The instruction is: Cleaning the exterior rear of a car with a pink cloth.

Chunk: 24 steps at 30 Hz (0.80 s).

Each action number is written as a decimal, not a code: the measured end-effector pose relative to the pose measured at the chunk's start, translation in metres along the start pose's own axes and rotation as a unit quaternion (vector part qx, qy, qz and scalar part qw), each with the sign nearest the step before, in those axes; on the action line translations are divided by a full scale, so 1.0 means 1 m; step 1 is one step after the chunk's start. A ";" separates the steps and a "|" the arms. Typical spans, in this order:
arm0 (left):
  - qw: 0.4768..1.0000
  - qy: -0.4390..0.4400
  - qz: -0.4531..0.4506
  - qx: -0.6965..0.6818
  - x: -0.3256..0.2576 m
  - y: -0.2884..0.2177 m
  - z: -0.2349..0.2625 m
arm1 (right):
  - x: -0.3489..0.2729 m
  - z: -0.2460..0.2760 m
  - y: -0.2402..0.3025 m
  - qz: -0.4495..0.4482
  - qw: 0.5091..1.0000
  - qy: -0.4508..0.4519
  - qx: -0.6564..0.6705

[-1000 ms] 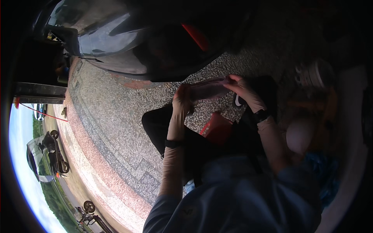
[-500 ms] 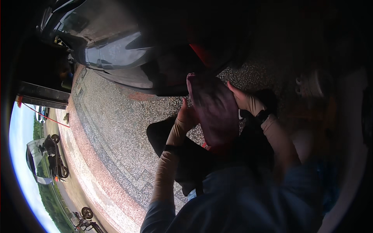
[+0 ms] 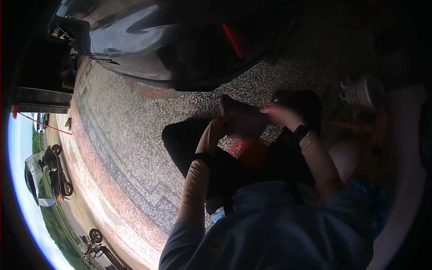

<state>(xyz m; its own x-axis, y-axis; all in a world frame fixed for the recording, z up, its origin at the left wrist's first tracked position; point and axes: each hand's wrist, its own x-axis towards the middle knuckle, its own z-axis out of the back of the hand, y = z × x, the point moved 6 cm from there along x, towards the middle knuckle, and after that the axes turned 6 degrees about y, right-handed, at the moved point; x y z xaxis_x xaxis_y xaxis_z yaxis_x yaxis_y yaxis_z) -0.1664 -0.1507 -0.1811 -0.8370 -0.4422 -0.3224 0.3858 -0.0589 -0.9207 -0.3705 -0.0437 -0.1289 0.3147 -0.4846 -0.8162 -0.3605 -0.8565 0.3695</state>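
A dark maroon cloth (image 3: 246, 118) is stretched between my hands, above the gap between my knees. My left hand (image 3: 221, 127), partly in shadow, closes on the cloth's left side. At its right edge, my right hand (image 3: 280, 115) pinches the cloth, slightly smeared by motion. Below the cloth, between my legs, shows a red object (image 3: 254, 154); its kind is too dark to tell.
A dark car (image 3: 171, 58) with a red tail light (image 3: 234, 40) stands right in front of me. Pebbled floor (image 3: 130, 130) spreads to the left, with a motorcycle (image 3: 60, 175) beyond it. A pale round object (image 3: 366, 91) sits at the right.
The cloth, spread out long before, is now shorter and looks folded over. My hands have come closer together, and the red object below shows more. The view has shifted slightly.
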 end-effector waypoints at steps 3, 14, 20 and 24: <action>0.924 -0.057 -0.016 0.378 0.008 -0.007 0.005 | -0.033 -0.012 0.022 0.167 0.955 -0.183 -0.165; 0.867 -0.181 -0.039 0.462 0.032 -0.006 -0.009 | 0.002 -0.015 0.053 0.507 0.638 -0.275 -0.511; 0.821 -0.239 0.040 0.517 0.019 -0.055 0.006 | -0.013 -0.028 0.066 0.466 0.608 -0.363 -0.530; 0.822 -0.374 -0.090 0.419 -0.010 -0.102 0.014 | -0.031 -0.044 0.067 0.515 0.551 -0.421 -0.503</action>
<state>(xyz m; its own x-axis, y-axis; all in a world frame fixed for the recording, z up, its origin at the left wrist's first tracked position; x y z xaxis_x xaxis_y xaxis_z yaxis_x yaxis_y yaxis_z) -0.1919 -0.1532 -0.0804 -0.5578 -0.7674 0.3162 0.6765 -0.6411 -0.3624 -0.3659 -0.0941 -0.0586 -0.2731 -0.9150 0.2968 0.8363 -0.0733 0.5434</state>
